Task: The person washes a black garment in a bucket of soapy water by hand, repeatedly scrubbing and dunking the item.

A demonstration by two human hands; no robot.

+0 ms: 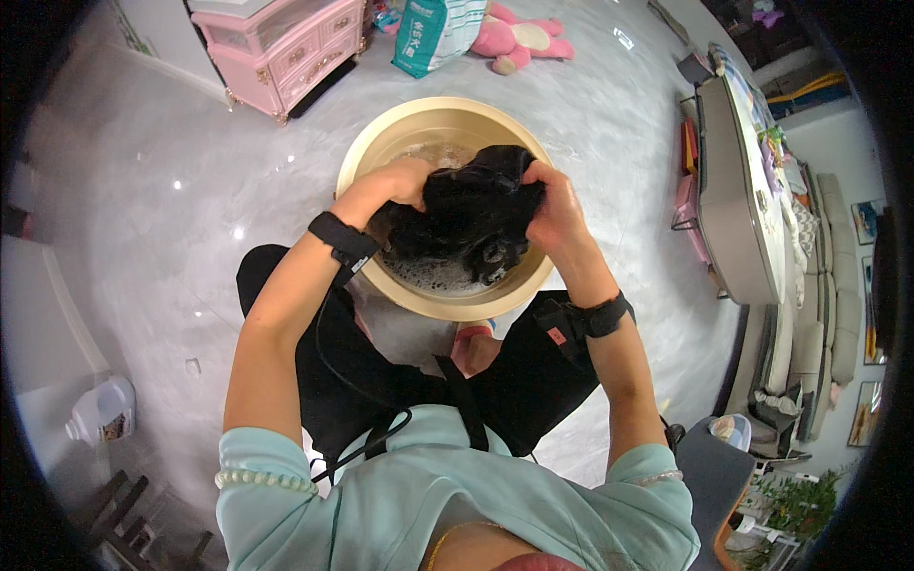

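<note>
Between my knees on the floor stands a round beige plastic basin [450, 312] holding sudsy water [439, 275]. A wet black cloth garment [475, 200] is bunched up above the water, its lower folds hanging into the foam. My left hand [408, 184] grips its left side, the fingertips partly hidden by the fabric. On the right, my right hand [553, 207] pinches the upper edge between thumb and fingers. Black straps circle both my wrists.
A pink drawer cabinet [303, 61] stands at the far left, beside a teal-and-white bag [435, 36] and a pink plush toy [510, 39]. A long table [735, 193] and a sofa [825, 300] are to the right. A translucent jug [106, 410] sits at left.
</note>
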